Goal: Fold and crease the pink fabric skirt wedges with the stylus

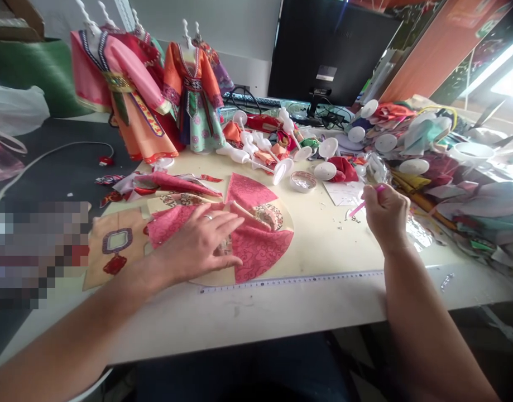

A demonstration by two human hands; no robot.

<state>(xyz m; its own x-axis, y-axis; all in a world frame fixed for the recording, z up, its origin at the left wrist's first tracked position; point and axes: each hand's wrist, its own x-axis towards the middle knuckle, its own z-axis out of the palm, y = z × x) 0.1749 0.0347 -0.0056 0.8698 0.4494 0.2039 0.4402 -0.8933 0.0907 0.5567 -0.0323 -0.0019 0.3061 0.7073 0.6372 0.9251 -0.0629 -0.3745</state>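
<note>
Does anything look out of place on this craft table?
Yes: tiny loose bits lie scattered on the tabletop beside the right hand, and a white doll stand lies tipped over, unlike the upright dressed ones.

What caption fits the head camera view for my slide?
Left hand rests on pink patterned fabric, right hand holds a pink stick, miniature gowns behind.

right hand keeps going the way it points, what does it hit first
Likely the crumpled clear plastic just beyond the right hand, though depth is hard to judge from this view.
</note>
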